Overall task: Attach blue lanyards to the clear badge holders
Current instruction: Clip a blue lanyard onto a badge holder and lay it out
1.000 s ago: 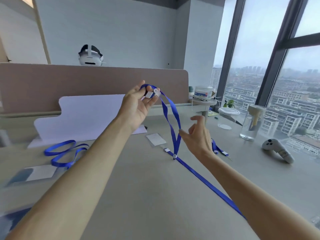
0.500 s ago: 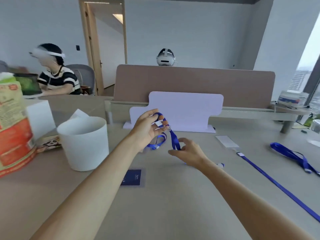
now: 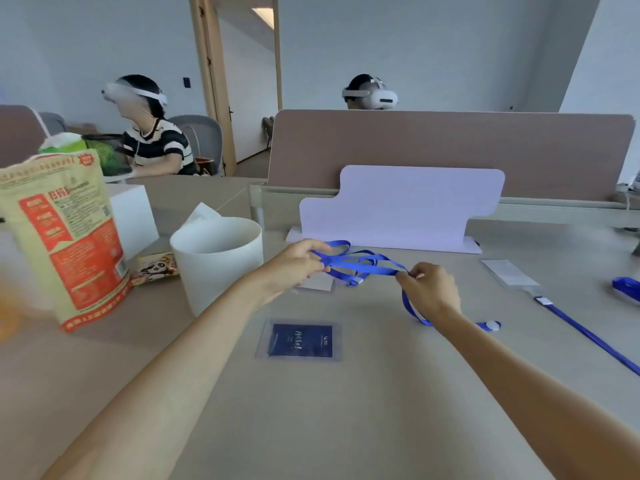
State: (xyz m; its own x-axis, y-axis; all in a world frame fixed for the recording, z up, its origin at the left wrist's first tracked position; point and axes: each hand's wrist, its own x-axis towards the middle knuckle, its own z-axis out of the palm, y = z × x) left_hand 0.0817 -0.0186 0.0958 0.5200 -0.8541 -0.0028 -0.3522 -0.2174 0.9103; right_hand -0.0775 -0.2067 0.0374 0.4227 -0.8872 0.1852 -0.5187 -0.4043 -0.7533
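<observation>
A blue lanyard [image 3: 360, 263] is stretched in loose loops between my two hands, just above the table. My left hand [image 3: 298, 263] pinches its left end and my right hand [image 3: 429, 285] pinches the strap further right; the tail drops past my right wrist to a white end piece [image 3: 491, 325]. A clear badge holder with a dark blue card [image 3: 299, 341] lies flat in front of me. A second clear holder [image 3: 509, 271] lies at the right, joined to another blue lanyard [image 3: 588, 336]. A pale card [image 3: 317, 282] lies under the loops.
A white cylindrical bin [image 3: 218, 261] stands left of my left hand, with a large printed bag [image 3: 65, 237] further left. A lilac stand [image 3: 398, 209] leans on the desk divider [image 3: 450, 150]. Another blue lanyard [image 3: 627, 287] lies at the right edge. Two people with headsets sit beyond.
My view swung left and down. Both hands lowered toward the table and moved apart, pulling the lanyard out between them.
</observation>
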